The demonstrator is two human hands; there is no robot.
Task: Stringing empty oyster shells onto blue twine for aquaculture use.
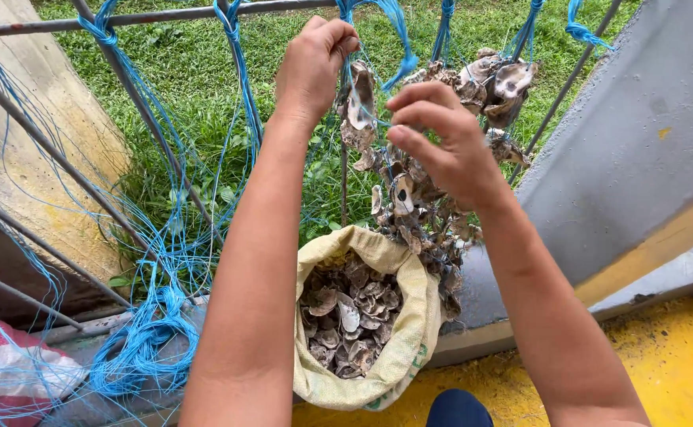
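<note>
Sack (409, 332) below, shell string (360, 107) between both hands (315, 67)

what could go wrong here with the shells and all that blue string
The left hand pinches blue string beside jagged oyster shells, and the right hand works among them, so cut fingers seem possible. Loose blue line heaped by the railing could tangle. Dropped shells might miss the open sack.

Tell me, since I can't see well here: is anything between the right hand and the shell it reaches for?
Nothing visible. The right hand hovers just beside the hanging shell, with open air between. The left hand grips the blue cord above it.
</note>
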